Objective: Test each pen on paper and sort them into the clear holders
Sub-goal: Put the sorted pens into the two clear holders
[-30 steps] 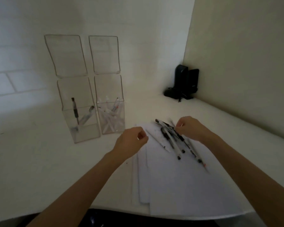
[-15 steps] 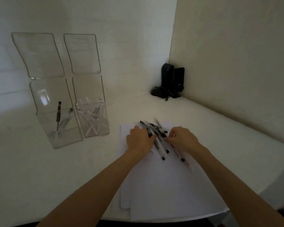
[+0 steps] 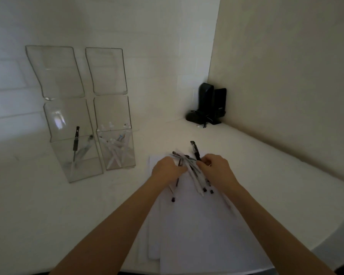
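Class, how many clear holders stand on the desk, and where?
2. The left holder stands at the back of the desk, left of the paper. The right holder stands right beside it, nearer the paper. No others seem hidden.

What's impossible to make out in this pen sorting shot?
Head view: left hand and right hand cover the pen pile; count and grips hidden.
Head view: white pens in the right holder overlap, too small to count.
Head view: any test marks on the paper, too dim.
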A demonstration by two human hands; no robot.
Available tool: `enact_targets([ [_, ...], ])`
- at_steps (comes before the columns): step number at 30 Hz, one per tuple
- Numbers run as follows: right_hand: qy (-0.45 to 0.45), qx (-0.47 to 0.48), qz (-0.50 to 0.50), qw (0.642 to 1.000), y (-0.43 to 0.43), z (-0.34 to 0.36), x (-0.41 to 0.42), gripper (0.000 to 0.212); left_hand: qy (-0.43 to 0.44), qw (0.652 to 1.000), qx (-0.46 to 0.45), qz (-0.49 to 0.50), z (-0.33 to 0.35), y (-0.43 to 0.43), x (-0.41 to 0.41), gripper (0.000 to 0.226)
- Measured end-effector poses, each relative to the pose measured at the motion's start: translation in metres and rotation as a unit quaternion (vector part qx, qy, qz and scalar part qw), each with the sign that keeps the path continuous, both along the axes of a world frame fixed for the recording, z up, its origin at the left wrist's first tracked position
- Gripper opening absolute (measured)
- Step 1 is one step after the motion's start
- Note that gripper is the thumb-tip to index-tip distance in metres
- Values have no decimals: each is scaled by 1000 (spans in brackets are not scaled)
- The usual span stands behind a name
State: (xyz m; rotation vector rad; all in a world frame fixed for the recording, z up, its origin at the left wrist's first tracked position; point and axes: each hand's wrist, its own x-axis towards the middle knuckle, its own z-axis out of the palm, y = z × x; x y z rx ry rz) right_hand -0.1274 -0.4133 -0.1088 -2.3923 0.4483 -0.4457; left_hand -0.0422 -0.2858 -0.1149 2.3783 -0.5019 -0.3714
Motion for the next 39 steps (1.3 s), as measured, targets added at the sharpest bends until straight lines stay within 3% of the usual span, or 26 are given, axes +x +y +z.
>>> enact_targets([
  [3, -65, 49, 22, 996, 22, 14, 13, 7, -1, 996, -77, 54, 24, 37, 8, 38],
  [7, -125, 145, 65, 979, 69, 35, 40, 13, 51, 962, -260, 68, 59, 100, 10, 21],
  [10, -192, 233, 135, 944, 113, 62, 62, 8, -49, 915, -390, 95, 90, 156, 13, 14],
  [13, -258, 275, 199, 905, 159, 95, 88, 12, -205, 874, -420, 133, 120, 207, 28, 12],
  [16, -272, 245, 213, 906, 199, 112, 120, 9, -277, 852, -403, 184, 135, 235, 57, 12],
  [19, -191, 234, 200, 932, 218, 106, 144, 11, -263, 881, -325, 223, 123, 243, 82, 13],
  [22, -111, 251, 205, 940, 217, 97, 144, 35, -263, 906, -232, 237, 102, 239, 86, 18],
  [25, -122, 214, 217, 945, 203, 90, 128, 41, -334, 905, -89, 246, 99, 233, 74, 47],
  [28, -119, 175, 227, 951, 180, 78, 101, 29, -342, 909, -22, 236, 98, 226, 53, 67],
  [33, -102, 57, 176, 977, 112, 51, 54, 18, -349, 927, -25, 137, 79, 190, 16, 43],
  [37, -2, -15, 99, 995, 36, 38, 33, 18, -228, 971, -61, 25, 42, 139, -2, 18],
  [39, 48, -35, 51, 997, 2, 27, 26, 19, -156, 987, -32, 13, 22, 113, -8, 15],
])
